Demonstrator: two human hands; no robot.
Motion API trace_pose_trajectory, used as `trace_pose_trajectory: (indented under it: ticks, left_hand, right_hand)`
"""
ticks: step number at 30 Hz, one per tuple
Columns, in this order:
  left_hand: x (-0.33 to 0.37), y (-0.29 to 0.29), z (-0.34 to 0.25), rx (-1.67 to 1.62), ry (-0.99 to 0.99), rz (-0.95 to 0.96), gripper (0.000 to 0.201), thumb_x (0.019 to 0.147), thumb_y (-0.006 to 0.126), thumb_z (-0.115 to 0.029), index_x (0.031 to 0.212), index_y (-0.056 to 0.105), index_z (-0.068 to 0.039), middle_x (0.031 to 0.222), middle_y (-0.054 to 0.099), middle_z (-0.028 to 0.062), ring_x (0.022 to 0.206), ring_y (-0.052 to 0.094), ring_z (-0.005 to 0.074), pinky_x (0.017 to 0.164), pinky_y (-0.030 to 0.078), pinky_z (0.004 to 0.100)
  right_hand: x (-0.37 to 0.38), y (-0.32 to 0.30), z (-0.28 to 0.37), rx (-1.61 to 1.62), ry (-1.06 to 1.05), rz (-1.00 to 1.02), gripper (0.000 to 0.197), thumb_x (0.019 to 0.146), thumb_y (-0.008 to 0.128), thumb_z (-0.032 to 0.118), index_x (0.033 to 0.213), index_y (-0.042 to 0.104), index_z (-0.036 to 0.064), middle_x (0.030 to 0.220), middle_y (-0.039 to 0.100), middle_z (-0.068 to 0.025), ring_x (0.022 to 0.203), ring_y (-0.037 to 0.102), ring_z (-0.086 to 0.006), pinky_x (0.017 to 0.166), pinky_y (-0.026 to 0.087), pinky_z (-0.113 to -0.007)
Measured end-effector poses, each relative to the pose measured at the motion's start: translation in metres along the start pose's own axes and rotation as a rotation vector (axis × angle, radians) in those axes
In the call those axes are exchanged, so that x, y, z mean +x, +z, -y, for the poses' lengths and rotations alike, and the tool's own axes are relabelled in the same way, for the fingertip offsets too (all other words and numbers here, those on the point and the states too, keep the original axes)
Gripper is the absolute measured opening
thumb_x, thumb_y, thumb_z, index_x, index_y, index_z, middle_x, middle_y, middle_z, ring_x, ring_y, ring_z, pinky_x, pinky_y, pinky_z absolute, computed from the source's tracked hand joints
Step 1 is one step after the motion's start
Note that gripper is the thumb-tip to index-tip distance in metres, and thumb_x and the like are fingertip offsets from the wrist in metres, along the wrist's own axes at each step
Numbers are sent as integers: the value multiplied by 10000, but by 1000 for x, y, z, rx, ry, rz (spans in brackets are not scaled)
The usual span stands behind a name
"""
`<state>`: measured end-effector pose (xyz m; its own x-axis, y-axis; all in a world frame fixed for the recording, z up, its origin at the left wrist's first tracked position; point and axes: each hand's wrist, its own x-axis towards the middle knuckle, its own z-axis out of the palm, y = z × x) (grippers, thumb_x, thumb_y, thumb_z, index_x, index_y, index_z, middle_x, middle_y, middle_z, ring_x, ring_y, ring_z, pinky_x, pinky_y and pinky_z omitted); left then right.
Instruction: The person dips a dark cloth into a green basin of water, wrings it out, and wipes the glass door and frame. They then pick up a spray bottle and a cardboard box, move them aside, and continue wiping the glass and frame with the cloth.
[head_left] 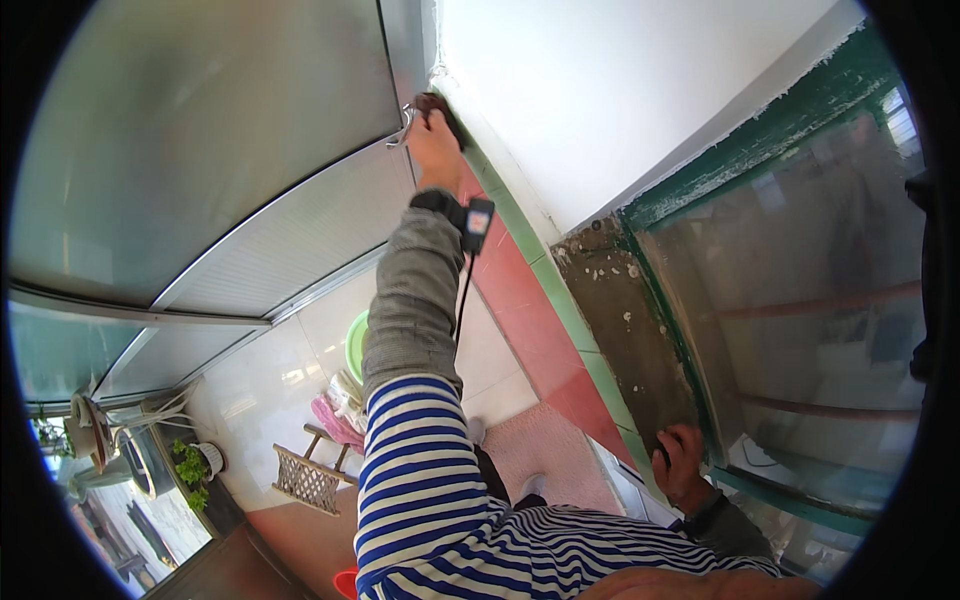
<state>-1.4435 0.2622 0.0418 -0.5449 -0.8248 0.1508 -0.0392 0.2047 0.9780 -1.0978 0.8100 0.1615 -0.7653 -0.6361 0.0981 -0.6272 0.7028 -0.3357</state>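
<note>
Head view. Landmark: the door handle [404,126].

Item: dark brown cloth [431,101], soft-looking, type of fabric not certain. Location: just right of the handle, where the door meets the wall. Held by the left hand [434,150], fingers bent and clamped on it; the hand's back hides their tips. The arm is stretched nearly straight, presumably because that corner lies near the limit of reach.

Item: right hand [682,470], well below and to the right of the handle, on the worn sill [625,320]. Fingers curled, with a small dark patch beside them; whether they grip anything, cannot tell. Probably set there to steady the body while the other arm extends.

Item: wrist device [479,222], strapped on below the handle, over a grey oversleeve [412,290], which likely shields the striped sleeve.

Item: green tile border [515,215], running down and right from the handle, along the top of the pink tiles [515,285].

Item: green-framed window [800,310], far right of the handle.

Items on the floor, below the handle: pale green basin [355,345]; pink cloth [335,421]; woven-seat stool [308,480], lower left; pink mat [572,462], lower right.
</note>
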Motion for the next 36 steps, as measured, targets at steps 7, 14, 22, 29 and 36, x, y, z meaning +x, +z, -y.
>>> trace_pose_trajectory:
  ticks: [7,14,22,29,36]
  left_hand:
    - [41,37,-13,213,280,-67,309,942,618,-88,1233,699,-23,1395,585,208,1265,528,414,1104,421,470]
    - [23,6,-23,630,651,176,289,922,603,-46,1180,733,-31,1385,625,175,1309,506,447,1158,383,483]
    - [-72,-23,-33,447,741,266,334,899,604,2,1210,717,-39,1377,631,166,1284,521,463,1124,418,514]
    - [-195,-51,-53,251,692,316,387,866,578,64,1231,678,-13,1417,588,208,1318,502,473,1183,363,549]
    - [-345,-79,-76,121,497,394,476,867,557,107,1321,639,-7,1549,456,236,1408,404,503,1233,287,549]
  right_hand:
    - [-4,2,-3,-44,-3,-9,402,800,722,80,1191,644,29,1119,577,-185,961,561,-371,821,452,-502]
    - [-2,2,-1,-51,-2,-17,436,798,722,84,1221,626,38,1124,580,-180,961,561,-367,822,452,-491]
    - [3,-2,3,-34,5,-6,403,844,700,79,1233,613,19,1155,570,-204,966,560,-398,833,462,-505]
    - [6,-2,8,-36,15,-54,350,847,699,72,1188,646,14,1173,583,-197,1013,581,-404,854,496,-496]
    - [5,0,7,22,-32,-155,286,865,707,74,1140,659,15,1154,605,-165,1012,602,-369,850,515,-459]
